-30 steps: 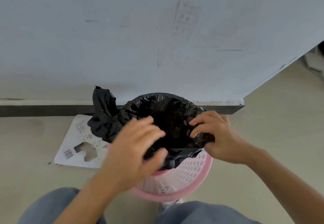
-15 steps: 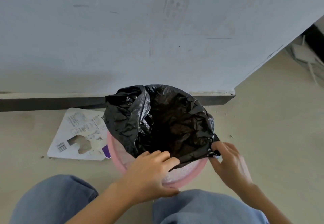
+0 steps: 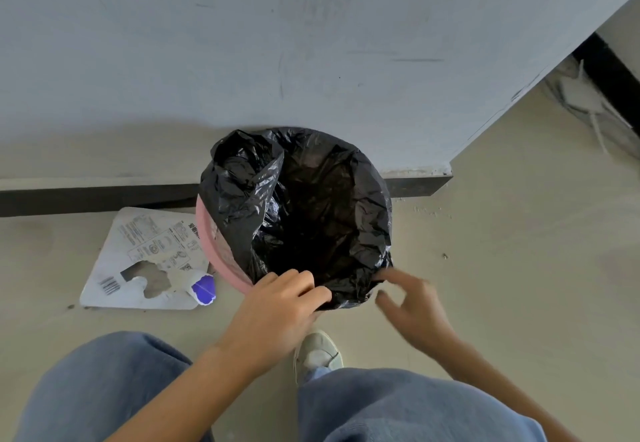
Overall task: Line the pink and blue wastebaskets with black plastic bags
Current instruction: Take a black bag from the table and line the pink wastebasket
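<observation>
The pink wastebasket (image 3: 207,244) stands on the floor against the wall, seen from above. A black plastic bag (image 3: 311,206) fills it and is folded over most of the rim; only the left side of the pink rim shows. My left hand (image 3: 280,306) grips the bag's edge at the near rim. My right hand (image 3: 412,303) is blurred, just right of the near rim, fingers apart and off the bag. No blue wastebasket is in view.
A torn white printed card (image 3: 138,251) with a blue scrap (image 3: 203,290) lies on the floor left of the basket. A grey wall with a dark skirting (image 3: 86,196) runs behind. My legs and one shoe (image 3: 317,351) are below.
The bag has been spread further over the rim and its loose left flap pulled down. My right hand let go of the bag's edge and moved off to the right.
</observation>
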### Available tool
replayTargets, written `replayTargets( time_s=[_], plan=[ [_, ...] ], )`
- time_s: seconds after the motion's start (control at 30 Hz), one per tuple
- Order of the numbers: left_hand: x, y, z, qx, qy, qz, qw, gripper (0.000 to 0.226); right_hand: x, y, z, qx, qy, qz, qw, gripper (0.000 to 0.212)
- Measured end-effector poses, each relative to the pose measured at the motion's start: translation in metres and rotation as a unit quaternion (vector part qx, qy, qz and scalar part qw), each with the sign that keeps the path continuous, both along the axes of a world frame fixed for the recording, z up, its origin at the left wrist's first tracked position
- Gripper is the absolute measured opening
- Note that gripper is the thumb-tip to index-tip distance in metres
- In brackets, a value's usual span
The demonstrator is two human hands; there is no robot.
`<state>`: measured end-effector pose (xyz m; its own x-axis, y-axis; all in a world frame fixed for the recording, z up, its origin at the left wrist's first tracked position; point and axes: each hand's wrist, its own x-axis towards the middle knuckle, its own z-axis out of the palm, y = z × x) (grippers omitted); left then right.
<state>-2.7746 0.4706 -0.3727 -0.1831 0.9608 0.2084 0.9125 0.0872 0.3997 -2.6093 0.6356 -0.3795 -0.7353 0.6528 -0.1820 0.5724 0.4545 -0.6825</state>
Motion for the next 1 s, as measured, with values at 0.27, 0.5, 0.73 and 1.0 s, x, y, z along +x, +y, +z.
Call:
replayTargets(
  time_s=[0.27,0.5,0.73,1.0],
  plan=[
    [-0.004,-0.035,-0.005,0.003,0.08,-0.016,0.997,0.032,-0.044,0.005,0.013,-0.237,-0.03,-0.116,0.964,0.025],
    [-0.012,-0.07,-0.007,-0.137,-0.207,0.216,0.944,0.021,-0.058,-0.002,0.011,-0.235,-0.018,-0.119,0.965,0.017],
    [-0.035,-0.059,0.01,0.064,-0.448,0.507,0.734,0.047,-0.059,-0.019,0.003,-0.249,0.014,-0.122,0.961,0.058],
    [-0.059,-0.042,-0.004,0.118,-0.67,0.559,0.474,0.017,-0.063,-0.002,0.013,-0.12,0.011,-0.172,0.978,0.043]
  ],
)
